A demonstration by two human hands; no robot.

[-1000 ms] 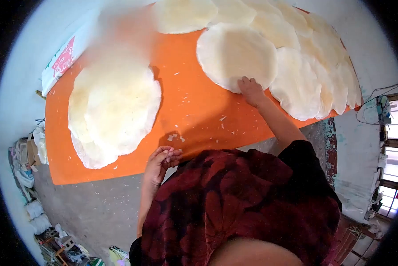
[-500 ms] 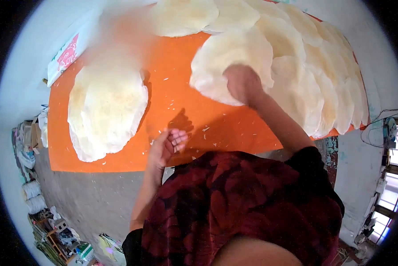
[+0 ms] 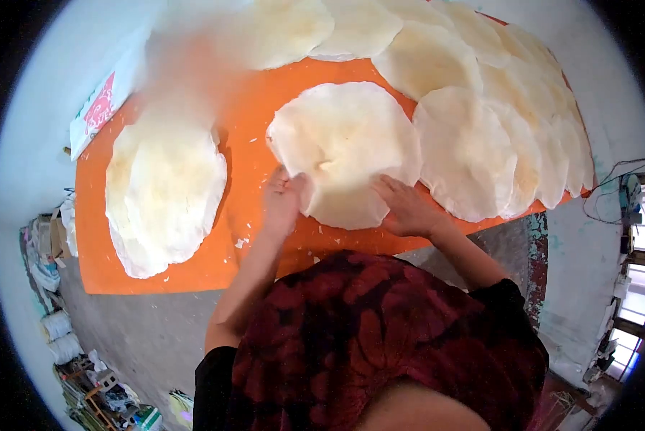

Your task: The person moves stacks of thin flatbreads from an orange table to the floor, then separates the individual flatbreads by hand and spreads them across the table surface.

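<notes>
A large, thin, pale round flatbread [image 3: 351, 129] lies in front of me on the orange table cover [image 3: 254, 108], with a small fold or tear near its middle. Pinched at its lower left edge is my left hand [image 3: 283, 201], fingers closed. My right hand [image 3: 409, 210] grips the lower right edge, its fingers over the top surface; the thumb is hard to make out. The near edge of the flatbread hangs between both hands, close to my body.
Overlapping flatbreads [image 3: 473, 151] cover the right and far sides of the table. A separate pile of flatbreads [image 3: 168, 194] lies at the left, partly under a blurred patch. A printed bag [image 3: 96, 111] leans at the far left; clutter [image 3: 107, 388] lines the floor.
My right hand has moved from the middle of the flatbread to its lower right edge. My left hand has come up and taken its left edge. The flatbread has shifted left and nearer.
</notes>
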